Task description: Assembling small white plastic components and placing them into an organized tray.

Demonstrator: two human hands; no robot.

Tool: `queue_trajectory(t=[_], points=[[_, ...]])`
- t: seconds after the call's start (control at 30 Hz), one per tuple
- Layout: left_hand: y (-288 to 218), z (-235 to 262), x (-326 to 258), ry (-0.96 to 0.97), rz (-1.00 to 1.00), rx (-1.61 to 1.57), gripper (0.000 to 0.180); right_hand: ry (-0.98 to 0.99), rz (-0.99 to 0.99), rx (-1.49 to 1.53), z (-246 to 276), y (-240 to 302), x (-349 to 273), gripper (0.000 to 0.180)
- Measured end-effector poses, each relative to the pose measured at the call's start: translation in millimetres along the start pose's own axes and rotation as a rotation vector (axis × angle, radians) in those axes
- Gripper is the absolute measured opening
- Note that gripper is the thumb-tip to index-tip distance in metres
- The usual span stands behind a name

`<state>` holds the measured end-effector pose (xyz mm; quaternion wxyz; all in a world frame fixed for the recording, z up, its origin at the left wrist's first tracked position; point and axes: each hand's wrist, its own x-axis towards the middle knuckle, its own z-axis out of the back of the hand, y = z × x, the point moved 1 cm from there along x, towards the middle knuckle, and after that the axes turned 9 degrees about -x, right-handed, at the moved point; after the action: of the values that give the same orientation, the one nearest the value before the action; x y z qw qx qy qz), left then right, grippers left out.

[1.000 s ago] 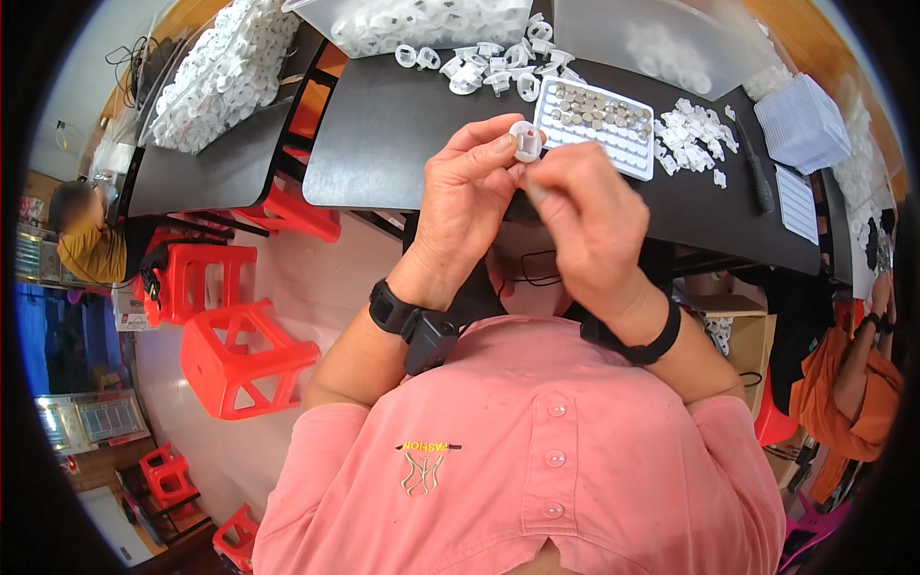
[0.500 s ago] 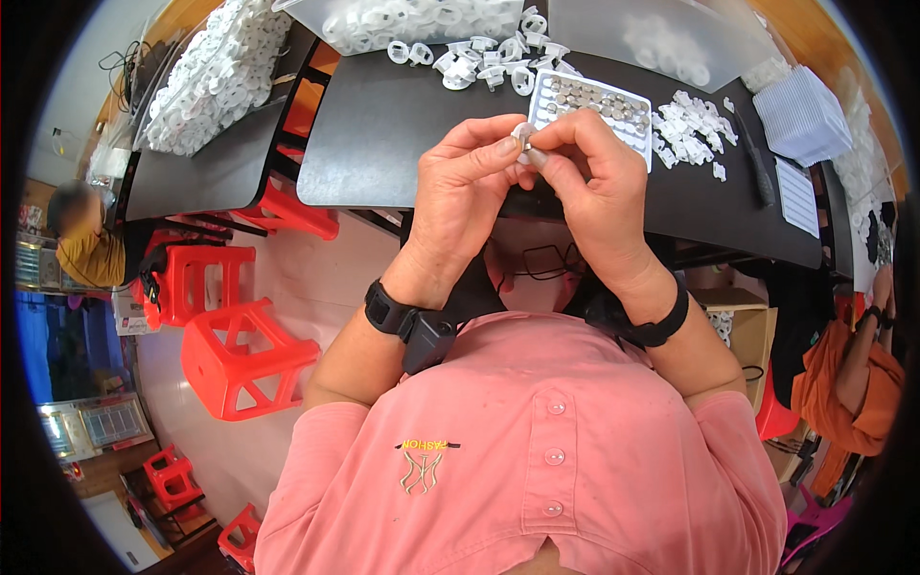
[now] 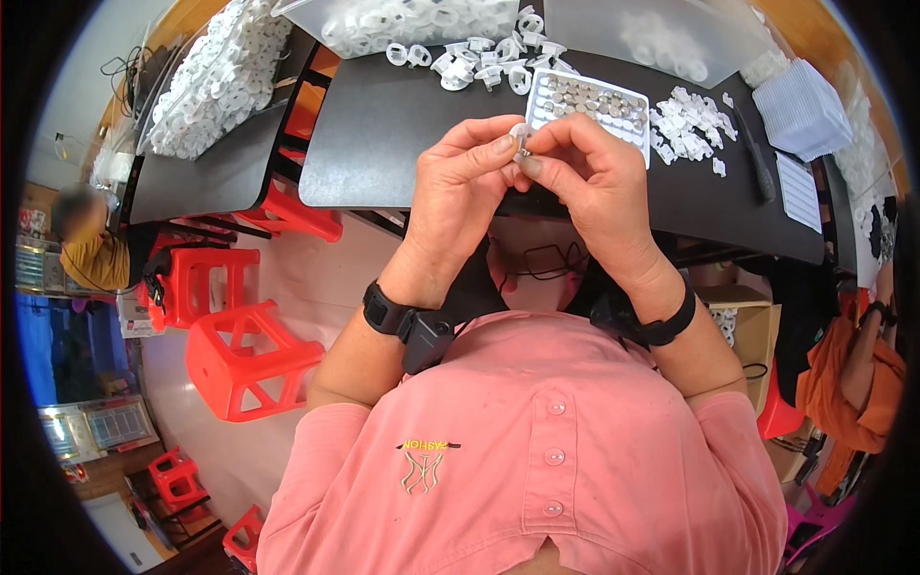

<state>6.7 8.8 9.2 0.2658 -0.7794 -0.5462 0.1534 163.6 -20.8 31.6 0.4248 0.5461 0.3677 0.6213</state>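
Black tabletop [image 3: 383, 134] carries a white tray of small metal discs [image 3: 587, 101] and scattered white plastic rings [image 3: 479, 62]. Above its near edge, left hand [image 3: 460, 187] and right hand [image 3: 589, 187] pinch one small white plastic ring [image 3: 520, 134] between fingertips; it looks light, stiff, best held by its rim.

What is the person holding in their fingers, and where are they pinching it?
A small white plastic piece, pinched between the fingertips of the left hand and right hand, one on each side. Its exact shape is too small to tell.

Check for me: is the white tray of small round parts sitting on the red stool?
No, the white tray rests on the black table, just beyond both hands; the red stool stands on the floor.
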Motion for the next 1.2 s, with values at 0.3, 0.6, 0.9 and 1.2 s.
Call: queue_trajectory(t=[0.3, 0.6, 0.9, 1.2], points=[[-2.8, -4.9, 2.2, 0.008, 0.049, 0.090, 0.023, -0.103, 0.503, -0.557, 6.2, 0.0, -2.1, 0.015], [-2.8, -9.3, 3.1, -0.012, 0.083, 0.106, 0.022, -0.034, 0.373, -0.327, 10.9, 1.7, -1.0, 0.015], [-3.3, -10.4, 4.2, -0.018, 0.109, 0.109, 0.021, -0.103, 0.192, -0.135, 7.8, -4.0, -6.2, 0.016], [-3.1, -5.2, 4.4, 0.001, 0.098, 0.178, 0.026, -0.098, 0.184, -0.234, 8.5, 0.4, -11.1, 0.016]])
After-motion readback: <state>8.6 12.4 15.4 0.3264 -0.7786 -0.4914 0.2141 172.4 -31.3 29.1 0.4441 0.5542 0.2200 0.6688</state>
